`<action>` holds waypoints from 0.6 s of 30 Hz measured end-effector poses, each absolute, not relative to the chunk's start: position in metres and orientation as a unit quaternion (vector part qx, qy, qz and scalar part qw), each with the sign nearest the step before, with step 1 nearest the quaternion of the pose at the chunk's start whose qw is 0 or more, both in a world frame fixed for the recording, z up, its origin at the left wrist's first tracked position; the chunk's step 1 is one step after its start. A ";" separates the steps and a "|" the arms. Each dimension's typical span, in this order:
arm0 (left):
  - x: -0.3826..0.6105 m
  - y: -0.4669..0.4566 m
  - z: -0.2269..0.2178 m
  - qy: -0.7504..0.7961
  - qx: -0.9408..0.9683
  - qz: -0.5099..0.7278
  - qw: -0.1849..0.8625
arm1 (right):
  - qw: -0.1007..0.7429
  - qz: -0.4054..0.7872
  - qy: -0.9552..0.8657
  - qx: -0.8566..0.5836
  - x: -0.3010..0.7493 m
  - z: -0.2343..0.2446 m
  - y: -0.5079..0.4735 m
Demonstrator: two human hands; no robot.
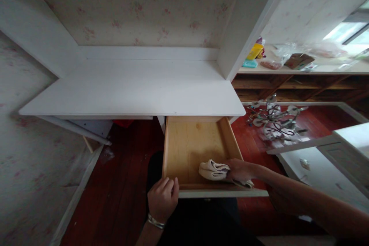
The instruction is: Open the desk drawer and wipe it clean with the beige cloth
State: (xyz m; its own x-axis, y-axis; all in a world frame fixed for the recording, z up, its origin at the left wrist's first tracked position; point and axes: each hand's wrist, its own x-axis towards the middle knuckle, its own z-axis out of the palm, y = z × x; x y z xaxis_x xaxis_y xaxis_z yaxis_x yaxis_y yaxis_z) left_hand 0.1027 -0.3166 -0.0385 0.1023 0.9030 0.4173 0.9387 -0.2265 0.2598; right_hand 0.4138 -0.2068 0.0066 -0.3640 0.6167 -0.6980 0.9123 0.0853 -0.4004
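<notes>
Head view: our right hand grips a folded cloth inside the pulled-out drawer; our left hand closes its fingers over the front-left corner. We judge the cloth light, soft, hardly fragile, best held by its bunched folds.

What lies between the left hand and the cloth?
Bare wooden drawer bottom lies between the left hand and cloth, seen in the head view.

One left hand, one right hand, one cloth, one pulled-out drawer, one desk, one chandelier, one brown box, one yellow item, one turquoise item, one low shelf unit and one window can be counted in view.
</notes>
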 end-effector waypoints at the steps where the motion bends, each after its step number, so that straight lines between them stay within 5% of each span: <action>1: 0.103 -0.317 -0.038 -0.621 -0.742 -0.251 0.035 | 0.164 -0.430 0.718 0.523 0.407 0.008 -0.203; 9: 0.101 -0.320 -0.037 -0.615 -0.740 -0.273 0.014 | 0.055 -0.544 0.647 0.531 0.315 -0.017 -0.205; 18: 0.100 -0.321 -0.039 -0.618 -0.732 -0.287 0.010 | -0.135 -0.697 0.348 0.613 0.211 -0.039 -0.201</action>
State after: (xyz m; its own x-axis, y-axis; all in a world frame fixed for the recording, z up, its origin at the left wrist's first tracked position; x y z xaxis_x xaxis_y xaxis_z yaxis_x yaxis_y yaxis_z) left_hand 0.1002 -0.3206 -0.0386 0.0717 0.8985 0.4330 0.9100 -0.2367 0.3403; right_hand 0.2114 -0.2009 -0.0387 -0.2127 0.6140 -0.7601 0.2390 -0.7215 -0.6498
